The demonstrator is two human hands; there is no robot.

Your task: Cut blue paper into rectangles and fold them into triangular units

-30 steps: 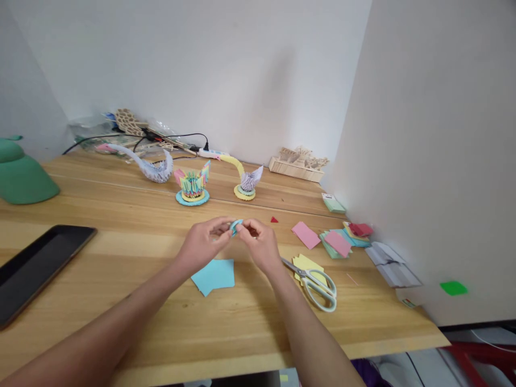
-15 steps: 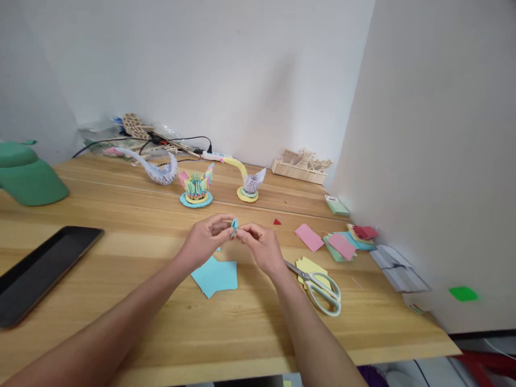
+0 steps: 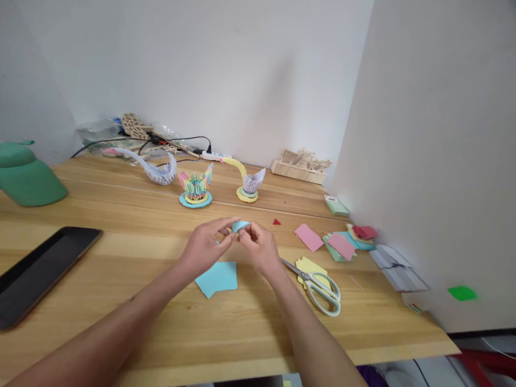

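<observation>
A small folded piece of blue paper (image 3: 240,226) is pinched between my two hands above the middle of the table. My left hand (image 3: 207,240) grips its left side with thumb and fingers. On its right, my right hand (image 3: 260,246) closes thumb and fingertips on the other end. Below them, loose blue paper sheets (image 3: 217,278) lie on the wood. Scissors with pale handles (image 3: 318,285) rest across yellow paper slips (image 3: 312,267), right of my right wrist.
Folded-paper swans (image 3: 161,172) and a colourful paper model (image 3: 196,188) stand at the back. Pink slips (image 3: 309,237) and more paper stacks (image 3: 341,246) lie to the right. A black tablet (image 3: 48,271) and a green container (image 3: 30,180) are at left. A wall rises on the right.
The blue piece has turned from edge-on to showing a flatter, wider face. My fingers have shifted their hold on it, both hands staying near the same spot.
</observation>
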